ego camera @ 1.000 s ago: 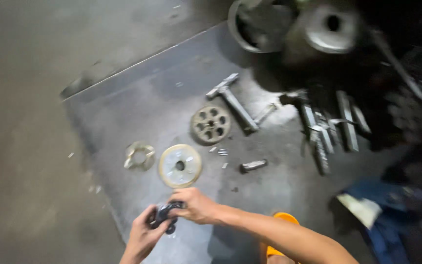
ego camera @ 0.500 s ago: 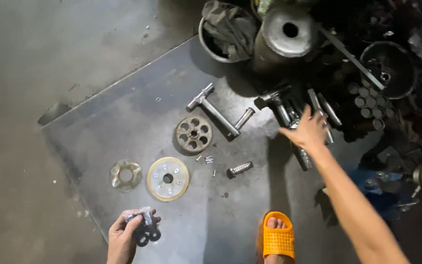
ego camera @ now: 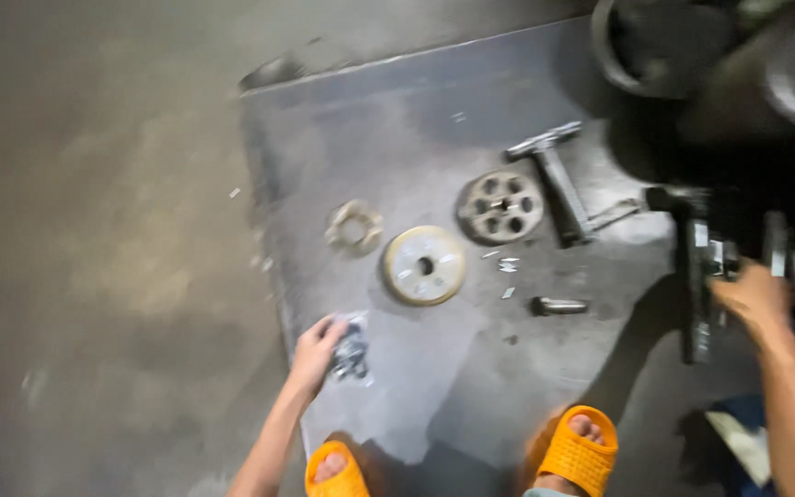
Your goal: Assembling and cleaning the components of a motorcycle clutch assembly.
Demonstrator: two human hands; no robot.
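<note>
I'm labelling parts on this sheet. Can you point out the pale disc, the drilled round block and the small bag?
pale disc (ego camera: pixel 423 265), head view, flat face beside centre hole
drilled round block (ego camera: pixel 500 206), head view, top face
small bag (ego camera: pixel 352 353), head view, its dark contents

Dim, stained concrete floor (ego camera: pixel 94 230)

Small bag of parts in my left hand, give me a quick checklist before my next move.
1. Left hand has the small clear bag of dark parts in its grip: ok.
2. Bag resting on the grey metal sheet: cannot tell, blurred.
3. Right hand on the long metal tools: ok, touching; closed grip cannot tell.
4. Pale disc and holed round block lie apart: ok.
5. Orange sandals away from loose parts: ok.
</note>
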